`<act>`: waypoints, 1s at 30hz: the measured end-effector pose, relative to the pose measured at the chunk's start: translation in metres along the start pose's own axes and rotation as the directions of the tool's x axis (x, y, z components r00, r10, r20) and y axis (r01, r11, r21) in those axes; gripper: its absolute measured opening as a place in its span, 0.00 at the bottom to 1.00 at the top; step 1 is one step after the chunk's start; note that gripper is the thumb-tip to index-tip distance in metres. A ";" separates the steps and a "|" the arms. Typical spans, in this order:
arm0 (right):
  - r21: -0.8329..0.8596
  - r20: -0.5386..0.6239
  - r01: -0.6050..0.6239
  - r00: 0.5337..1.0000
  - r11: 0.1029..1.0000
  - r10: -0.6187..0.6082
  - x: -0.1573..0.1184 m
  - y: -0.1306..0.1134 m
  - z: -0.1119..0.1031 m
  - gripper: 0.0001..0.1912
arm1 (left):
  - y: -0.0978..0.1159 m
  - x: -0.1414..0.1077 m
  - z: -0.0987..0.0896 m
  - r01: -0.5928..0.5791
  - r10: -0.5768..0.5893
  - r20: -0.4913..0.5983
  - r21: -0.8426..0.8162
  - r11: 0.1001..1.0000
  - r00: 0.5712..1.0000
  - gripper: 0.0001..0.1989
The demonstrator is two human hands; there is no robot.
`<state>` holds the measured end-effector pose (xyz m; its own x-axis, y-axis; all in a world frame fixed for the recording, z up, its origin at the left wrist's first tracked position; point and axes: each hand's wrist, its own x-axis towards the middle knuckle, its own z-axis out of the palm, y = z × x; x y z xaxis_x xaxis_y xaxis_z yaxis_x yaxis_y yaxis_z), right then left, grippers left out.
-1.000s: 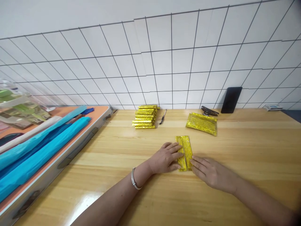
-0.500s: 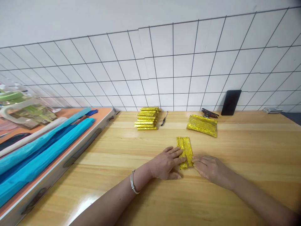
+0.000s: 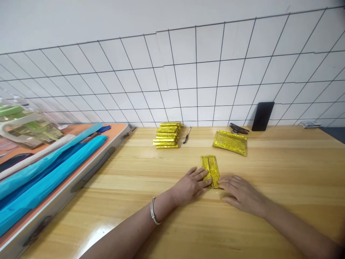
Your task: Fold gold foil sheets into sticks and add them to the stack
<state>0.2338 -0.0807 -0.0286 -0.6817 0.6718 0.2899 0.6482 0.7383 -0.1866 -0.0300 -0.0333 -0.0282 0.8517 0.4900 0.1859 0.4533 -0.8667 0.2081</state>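
Observation:
A shiny gold foil piece (image 3: 214, 167) lies flat on the wooden table, with a lengthwise slit or seam down it. My left hand (image 3: 188, 185), a silver bangle on its wrist, rests with outstretched fingers on its lower left part. At its lower right edge are the fingertips of my right hand (image 3: 239, 194), fingers extended and thumb apart. Farther back to the right is a wider gold foil stack (image 3: 230, 143). A pile of narrow gold foil strips (image 3: 167, 136) sits to the left, near the wall.
A pen (image 3: 187, 135) lies beside the strips. Behind the wider stack is a dark hair clip (image 3: 239, 128). A black phone-like slab (image 3: 263, 116) leans on the tiled wall. At left, blue rolled material (image 3: 67, 176) lies on an orange-topped board (image 3: 121, 128).
The lower ends of the foil now line up more evenly. My left thumb has drawn in toward the fingers, while my right thumb has spread away from its fingers.

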 end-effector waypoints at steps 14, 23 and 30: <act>0.027 -0.015 0.032 0.999 0.999 -0.032 0.013 0.001 0.004 0.13 | 0.006 -0.003 -0.006 -0.048 0.047 -0.015 -0.070 0.996 0.999 0.15; 0.069 -0.002 0.000 1.000 0.998 0.000 0.013 -0.002 0.005 0.15 | 0.016 -0.008 0.003 0.077 -0.085 -0.050 -0.142 0.987 0.995 0.11; 0.172 0.015 -0.065 0.998 0.983 0.063 0.012 -0.003 0.003 0.14 | 0.017 -0.007 0.006 0.150 -0.178 -0.078 -0.277 0.949 0.981 0.06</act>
<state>0.2226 -0.0743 -0.0275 -0.6443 0.7179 0.2635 0.6230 0.6926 -0.3635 -0.0268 -0.0518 -0.0317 0.7346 0.6419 0.2198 0.4853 -0.7235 0.4910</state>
